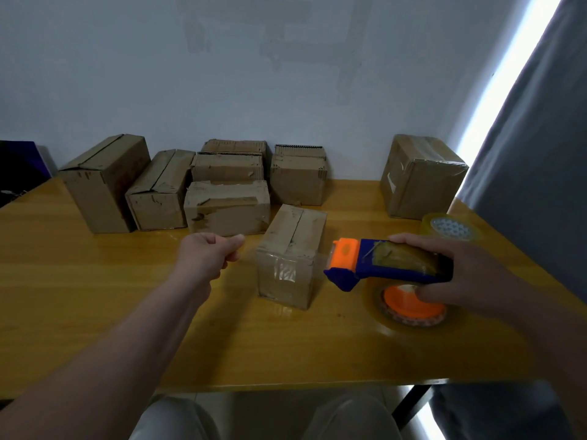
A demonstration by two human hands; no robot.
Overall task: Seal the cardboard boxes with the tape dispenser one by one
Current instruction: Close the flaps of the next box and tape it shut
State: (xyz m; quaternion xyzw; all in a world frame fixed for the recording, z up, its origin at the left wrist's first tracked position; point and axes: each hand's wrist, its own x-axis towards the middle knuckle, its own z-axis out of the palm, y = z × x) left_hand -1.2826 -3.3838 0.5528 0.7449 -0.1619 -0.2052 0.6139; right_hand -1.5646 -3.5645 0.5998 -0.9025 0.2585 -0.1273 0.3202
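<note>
Yellow tabletop (95, 296), small cardboard box (292, 258) seemingly half-taped: just right, right hand (460, 274) gripping tape dispenser (390, 265); just left, left hand (209, 252) curled, empty; behind, other boxes (227, 208) apparently unsealed.

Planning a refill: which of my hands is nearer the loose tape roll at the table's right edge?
Right. The right hand, holding the tape dispenser, is in front of the roll; the left hand is left of the middle box.

Between the hands stands a matt, creased cardboard box (290, 255) with glossy tape; under them, a glossy wooden table (127, 300); the right hand (457, 274) grips a smooth plastic dispenser (387, 263).
</note>
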